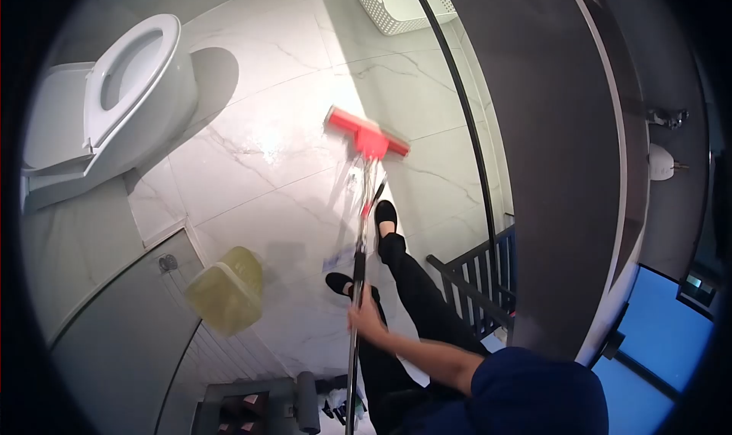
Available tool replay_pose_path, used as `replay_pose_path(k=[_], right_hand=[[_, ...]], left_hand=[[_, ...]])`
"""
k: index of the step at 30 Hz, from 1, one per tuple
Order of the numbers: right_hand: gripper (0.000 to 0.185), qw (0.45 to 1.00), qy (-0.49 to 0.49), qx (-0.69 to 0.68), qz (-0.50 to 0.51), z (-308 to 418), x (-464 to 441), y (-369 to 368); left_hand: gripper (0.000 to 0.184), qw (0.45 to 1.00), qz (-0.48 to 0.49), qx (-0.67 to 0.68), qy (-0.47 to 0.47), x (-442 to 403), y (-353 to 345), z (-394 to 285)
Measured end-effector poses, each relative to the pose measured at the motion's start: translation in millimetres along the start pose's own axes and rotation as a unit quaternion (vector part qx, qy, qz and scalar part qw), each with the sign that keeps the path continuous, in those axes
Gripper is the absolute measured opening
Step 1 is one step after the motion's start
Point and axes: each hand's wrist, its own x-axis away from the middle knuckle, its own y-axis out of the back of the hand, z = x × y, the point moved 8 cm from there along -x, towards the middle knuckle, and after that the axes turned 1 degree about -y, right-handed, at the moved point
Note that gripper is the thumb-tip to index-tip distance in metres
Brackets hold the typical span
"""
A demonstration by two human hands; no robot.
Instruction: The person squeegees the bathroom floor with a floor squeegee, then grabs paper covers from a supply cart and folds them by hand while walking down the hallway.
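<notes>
The mop pole [353, 366] is gripped by the right hand [367, 319]; the left hand is unseen. The red mop head [370, 141] is held at twelve o'clock; the forward shoe [386, 214] could be bumped if pulled toward six.

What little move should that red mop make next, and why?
Maybe a gentle push forward: the right hand grips the pole, the red mop head seems down on the tiles, and they stretch ahead towards the white basket.
</notes>
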Motion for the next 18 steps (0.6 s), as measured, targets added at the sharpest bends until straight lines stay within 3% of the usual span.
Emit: replay_pose_path(k=[1,3,4,5,6,7,9,11,14,16,17,18], right_hand=[[0.075,1.0,-0.013,-0.019,-0.018,34,-40,25],[0.062,0.975,0.184,0.01,-0.127,86,-134,88],[0.049,0.966,0.19,-0.045,-0.171,101,-189,120],[0.037,0.945,0.253,-0.005,-0.208,130,-230,155],[0.025,0.916,0.311,0.037,-0.251,159,-267,189],[0.019,0.949,0.184,0.016,-0.255,186,-288,215],[0.016,0.954,0.127,0.041,-0.268,215,-324,261],[0.018,0.964,0.042,0.078,-0.25,210,-321,272],[0.027,0.956,0.116,0.087,-0.255,141,-283,223],[0.044,0.979,0.082,0.01,-0.188,66,-237,153],[0.05,0.981,0.037,0.036,-0.184,45,-189,115],[0.054,0.973,0.071,0.122,-0.183,34,-132,80]], left_hand=[[0.051,0.997,-0.033,-0.017,-0.07,-34,-1,-20],[0.051,0.95,-0.133,-0.122,-0.256,-104,4,-75],[0.036,0.979,-0.143,0.027,-0.141,-127,107,-160],[0.044,0.955,-0.214,0.065,-0.193,-151,142,-205],[0.04,0.964,-0.178,0.056,-0.188,-173,171,-247],[0.042,0.959,-0.176,0.082,-0.206,-187,199,-285],[0.043,0.955,-0.178,0.104,-0.211,-193,231,-342],[0.042,0.964,-0.137,0.085,-0.211,-187,217,-353],[0.042,0.98,-0.093,0.094,-0.151,-186,154,-279],[0.04,0.969,-0.121,0.16,-0.141,-169,117,-186],[0.034,0.985,-0.05,0.151,-0.064,-153,98,-134],[0.043,0.984,-0.074,0.011,-0.162,-137,17,-30]])
